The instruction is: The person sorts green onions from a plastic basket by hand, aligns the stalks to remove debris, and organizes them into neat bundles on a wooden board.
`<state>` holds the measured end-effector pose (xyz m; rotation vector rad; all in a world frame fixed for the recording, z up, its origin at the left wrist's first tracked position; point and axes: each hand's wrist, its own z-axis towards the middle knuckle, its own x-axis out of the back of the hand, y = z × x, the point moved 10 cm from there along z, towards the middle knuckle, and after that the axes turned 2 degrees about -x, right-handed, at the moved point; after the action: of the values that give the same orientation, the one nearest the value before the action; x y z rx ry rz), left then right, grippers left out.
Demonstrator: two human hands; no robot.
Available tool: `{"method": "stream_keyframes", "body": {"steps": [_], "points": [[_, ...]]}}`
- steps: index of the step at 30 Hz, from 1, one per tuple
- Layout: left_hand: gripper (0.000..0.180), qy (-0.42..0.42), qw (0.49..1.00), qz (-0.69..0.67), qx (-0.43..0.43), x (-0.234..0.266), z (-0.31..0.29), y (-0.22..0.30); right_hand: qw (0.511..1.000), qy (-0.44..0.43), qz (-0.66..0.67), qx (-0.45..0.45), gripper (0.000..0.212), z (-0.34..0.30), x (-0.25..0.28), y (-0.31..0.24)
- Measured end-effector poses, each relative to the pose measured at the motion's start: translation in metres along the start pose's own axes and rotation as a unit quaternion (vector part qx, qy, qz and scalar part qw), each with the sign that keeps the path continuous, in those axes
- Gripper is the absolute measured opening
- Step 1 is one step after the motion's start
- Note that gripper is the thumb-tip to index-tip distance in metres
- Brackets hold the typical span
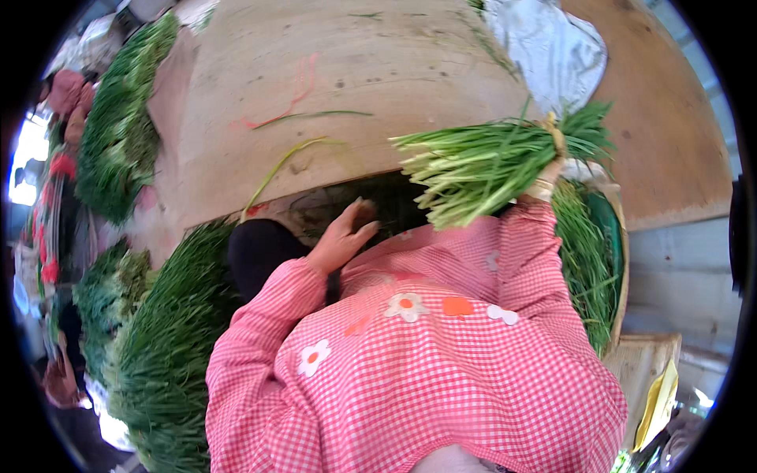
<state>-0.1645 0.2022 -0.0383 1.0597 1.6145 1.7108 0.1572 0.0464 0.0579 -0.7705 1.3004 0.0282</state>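
The right hand (557, 151) is holding a bunch of long green stalks (481, 162), and its fingers are wrapping around it close to the dark, leafy end. The bunch is hanging over the near right part of the bench (378, 63), but I can't tell whether it is touching the wood. The hand is probably gripping tight there because loose stalks could be slipping out. The pale ends are fanning out toward the left, maybe because nothing is squeezing them on that side

The left hand (343, 238) is hovering near the lap (441, 248), with its thumb and fingers standing apart, and it is looking empty. The right hand seems to be doing all the holding. The left fingertips are looking blurry

A big green pile (177, 339) is lying by the left arm, and a container (624, 268) is holding more green leaves (587, 268) by the right arm. Maybe they are sitting there so they are easy to reach. A thin green stalk (319, 113), a bent yellowish stalk (274, 170) and a pink strip (298, 96) are lying loose on the bench. A white cloth (544, 47) is lying just past the bunch, maybe so it is leaving the middle free
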Motion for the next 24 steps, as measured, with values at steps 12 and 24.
{"method": "stream_keyframes", "body": {"steps": [12,24], "points": [[0.064,0.287,0.792,0.526,0.119,0.171,0.056,-0.007,0.993,-0.071,0.064,-0.065,0.013,0.006,0.003,0.013],[0.039,0.071,0.900,0.377,-0.208,0.055,0.103,0.067,0.995,-0.072,0.052,-0.045,0.025,0.003,-0.008,0.015]]}}
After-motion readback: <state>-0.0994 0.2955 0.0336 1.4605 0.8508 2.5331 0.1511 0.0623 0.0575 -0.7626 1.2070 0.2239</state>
